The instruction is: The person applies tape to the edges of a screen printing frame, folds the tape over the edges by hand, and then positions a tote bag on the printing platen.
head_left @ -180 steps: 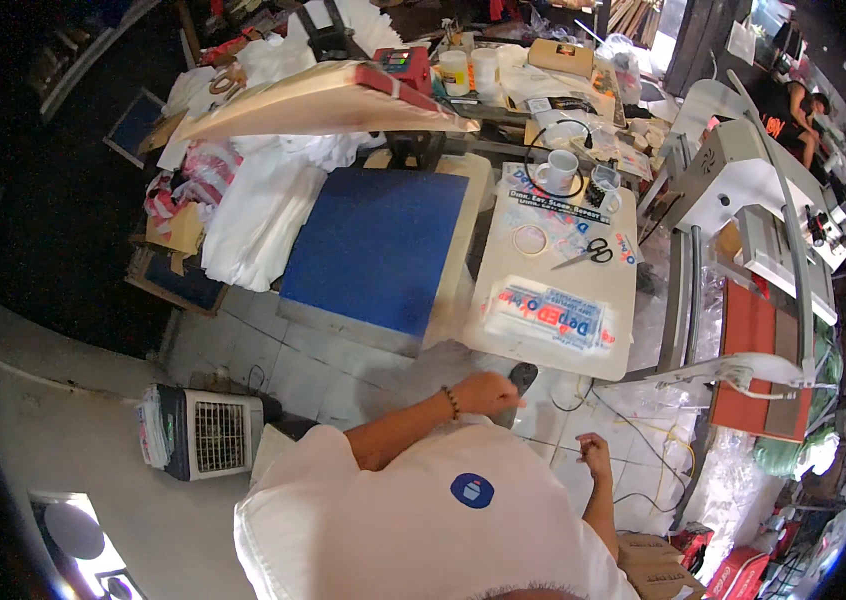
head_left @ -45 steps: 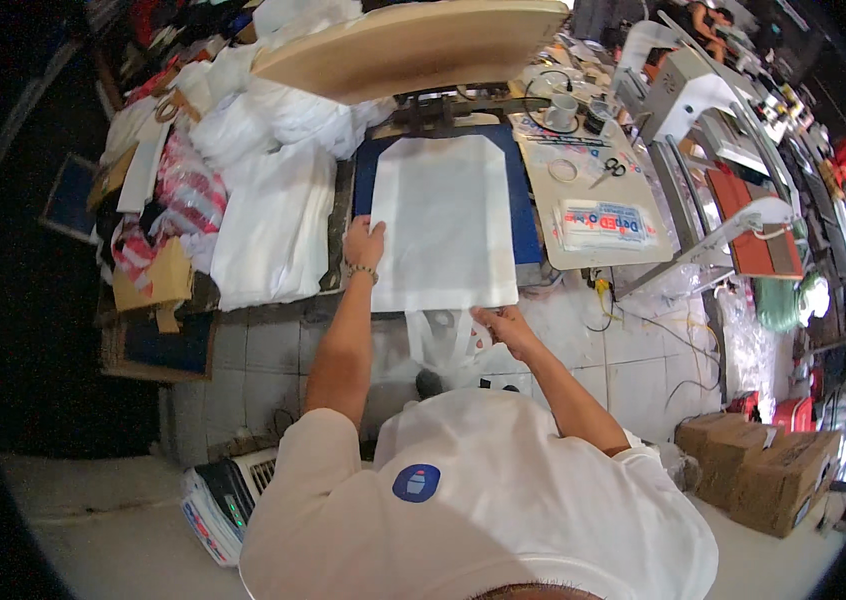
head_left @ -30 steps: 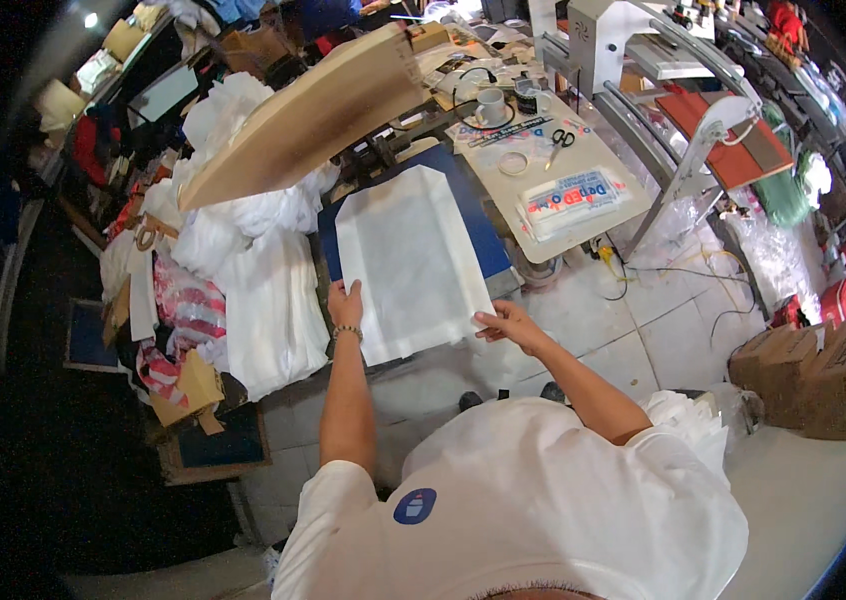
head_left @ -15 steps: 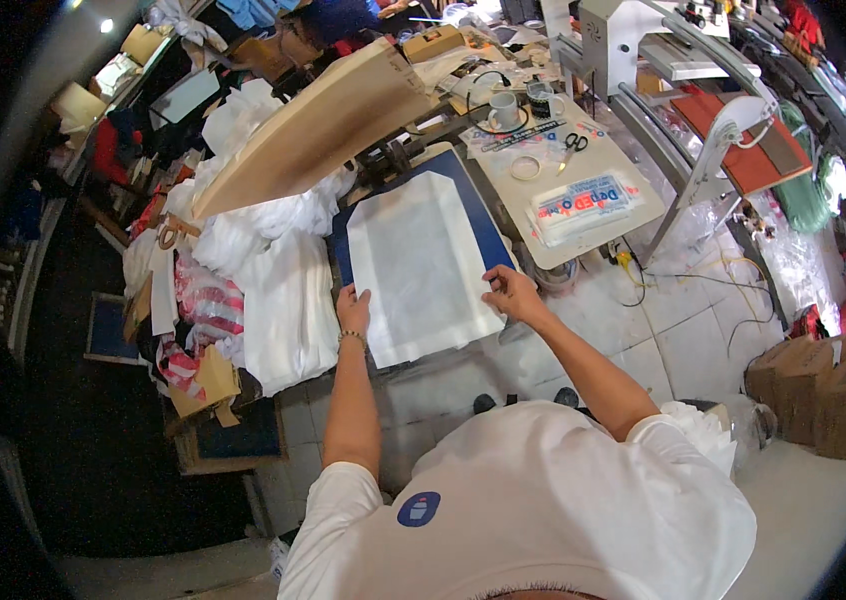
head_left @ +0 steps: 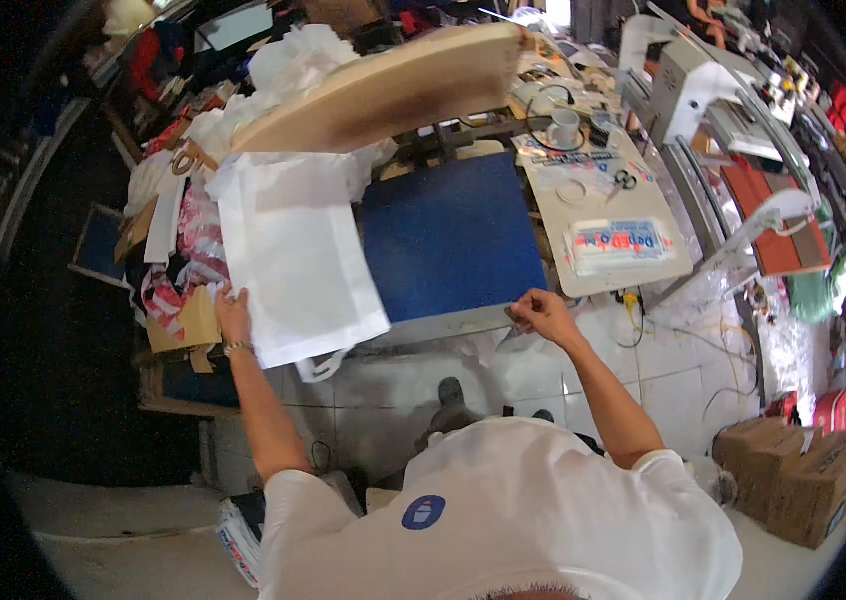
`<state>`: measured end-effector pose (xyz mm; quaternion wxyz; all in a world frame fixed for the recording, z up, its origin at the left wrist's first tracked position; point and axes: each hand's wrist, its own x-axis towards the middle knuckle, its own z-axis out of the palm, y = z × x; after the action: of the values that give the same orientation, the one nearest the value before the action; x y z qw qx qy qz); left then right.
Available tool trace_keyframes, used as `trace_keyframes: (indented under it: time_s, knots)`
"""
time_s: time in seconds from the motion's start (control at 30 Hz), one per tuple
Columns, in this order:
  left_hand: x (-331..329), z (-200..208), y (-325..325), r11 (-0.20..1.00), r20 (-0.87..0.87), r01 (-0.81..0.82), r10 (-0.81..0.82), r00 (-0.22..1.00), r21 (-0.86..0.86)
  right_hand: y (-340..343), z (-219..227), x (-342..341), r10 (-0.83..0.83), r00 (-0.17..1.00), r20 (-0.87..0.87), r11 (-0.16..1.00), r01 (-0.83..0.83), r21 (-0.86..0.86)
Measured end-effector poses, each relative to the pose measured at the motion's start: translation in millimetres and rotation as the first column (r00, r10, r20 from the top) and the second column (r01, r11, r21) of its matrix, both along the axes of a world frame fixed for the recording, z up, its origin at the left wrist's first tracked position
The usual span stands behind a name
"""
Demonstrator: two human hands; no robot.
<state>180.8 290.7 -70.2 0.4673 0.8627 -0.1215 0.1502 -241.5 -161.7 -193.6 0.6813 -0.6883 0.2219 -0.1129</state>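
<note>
A white fabric bag [head_left: 298,265] lies flat on the left, over the pile of white cloth, with a loop handle hanging at its near end. My left hand [head_left: 234,320] is closed at the bag's left edge, fingertips partly hidden. To the right of the bag, the blue padded board [head_left: 448,235] is bare. At the board's near right corner is my right hand [head_left: 546,318], its thumb and fingers pinched together. Whatever is in that pinch, if anything, is too small to make out.
A long pale curved board [head_left: 393,95] rises behind. On the right, a cream board [head_left: 593,205] carries scissors [head_left: 624,181], a tape ring [head_left: 571,191], a white mug [head_left: 563,128] and printed white packets [head_left: 618,245]. Beyond stands a press frame [head_left: 693,95]. Cardboard boxes [head_left: 793,480] sit lower right.
The white bag has left the blue board and moved left with my left hand. My right hand has let go of it and stays near the board's corner. The view has shifted.
</note>
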Motion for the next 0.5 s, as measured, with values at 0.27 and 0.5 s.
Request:
trace_keyframes:
  time_s: [0.27, 0.5]
  knots:
    - [116, -31, 88, 0.896, 0.026, -0.248, 0.257, 0.966, 0.368, -61, 146, 29, -0.171, 0.976, 0.134, 0.78, 0.218, -0.587]
    - [174, -89, 111, 0.877, -0.139, -0.14, 0.227, 0.964, 0.459, -46, 479, 92, -0.143, 0.858, 0.493, -0.046, 0.492, -0.87]
